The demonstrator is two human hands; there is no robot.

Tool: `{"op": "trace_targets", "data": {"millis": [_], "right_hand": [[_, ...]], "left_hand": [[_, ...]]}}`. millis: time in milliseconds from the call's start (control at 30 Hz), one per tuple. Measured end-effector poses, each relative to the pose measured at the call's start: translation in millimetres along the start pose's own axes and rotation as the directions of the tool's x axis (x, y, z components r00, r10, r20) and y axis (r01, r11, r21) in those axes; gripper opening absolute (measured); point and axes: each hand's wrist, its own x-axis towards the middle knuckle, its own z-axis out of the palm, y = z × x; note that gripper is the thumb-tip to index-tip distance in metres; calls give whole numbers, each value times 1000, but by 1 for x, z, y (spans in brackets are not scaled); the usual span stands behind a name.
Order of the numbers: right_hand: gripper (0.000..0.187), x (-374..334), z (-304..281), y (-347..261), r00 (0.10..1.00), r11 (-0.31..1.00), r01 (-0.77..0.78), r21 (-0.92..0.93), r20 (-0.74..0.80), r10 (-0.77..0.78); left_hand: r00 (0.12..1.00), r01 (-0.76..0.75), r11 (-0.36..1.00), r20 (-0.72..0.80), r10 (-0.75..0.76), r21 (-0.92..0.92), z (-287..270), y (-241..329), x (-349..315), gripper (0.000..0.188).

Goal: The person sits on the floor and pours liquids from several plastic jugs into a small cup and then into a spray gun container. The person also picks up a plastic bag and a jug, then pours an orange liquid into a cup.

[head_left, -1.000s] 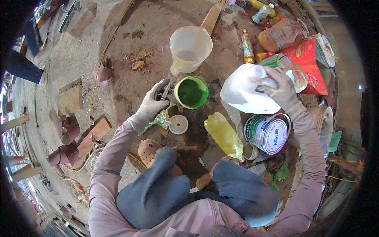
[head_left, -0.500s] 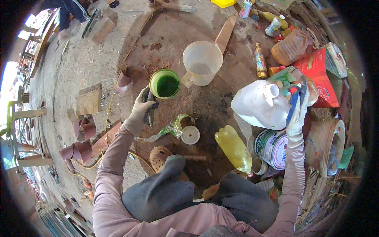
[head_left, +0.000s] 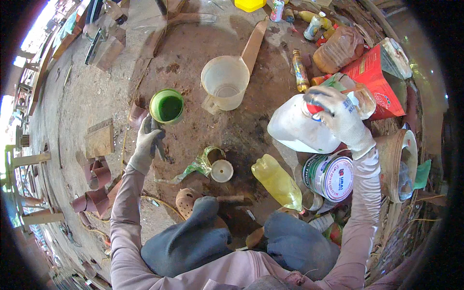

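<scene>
Squatting here with both gloved hands out in front of me and a load of stuff on the floor (head_left: 188,130). My right hand (head_left: 342,115) is up at the mouth of a big white jug (head_left: 296,126), fingers curled closed around its red cap (head_left: 313,109), and the jug is sitting right below that hand. My left hand (head_left: 146,143) is way over on the other side, at the near edge of a light green cup (head_left: 155,105) with dark green liquid in it. Fingers are a bit parted over there, but honestly I can't tell if they've got hold of the cup or are just beside it. Between the two, further out, there's a whitish see-through pitcher (head_left: 225,79) standing upright. Closer to me there's a round white disc (head_left: 228,172) with a hole in the middle, right beside a crumpled green wrapper (head_left: 197,165). A bottle of yellow liquid (head_left: 276,182) is lying on its side near the jug, and a paint can (head_left: 332,178) is tucked between that bottle and my right forearm. Past the right hand it's clutter: a red carton (head_left: 374,79), a small slim bottle (head_left: 300,73) and a fat one with brownish contents (head_left: 339,49).
</scene>
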Motion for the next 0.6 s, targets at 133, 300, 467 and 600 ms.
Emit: {"op": "trace_targets", "data": {"millis": [133, 300, 467, 600], "right_hand": [[44, 5, 0, 7, 994, 995, 73, -71, 89, -67], [22, 11, 1, -3, 974, 862, -132, -489, 95, 203], [44, 6, -9, -21, 993, 958, -103, -267, 25, 114], [54, -2, -2, -10, 997, 956, -50, -288, 49, 67]], "left_hand": [[1000, 23, 999, -11, -23, -43, 3, -4, 0, 68], [996, 11, 1000, -89, -14, -28, -1, -11, -1, 73], [987, -43, 999, -159, 39, -21, -8, -16, 11, 76], [967, -235, 971, -96, 238, 45, -9, -18, 29, 77]]}}
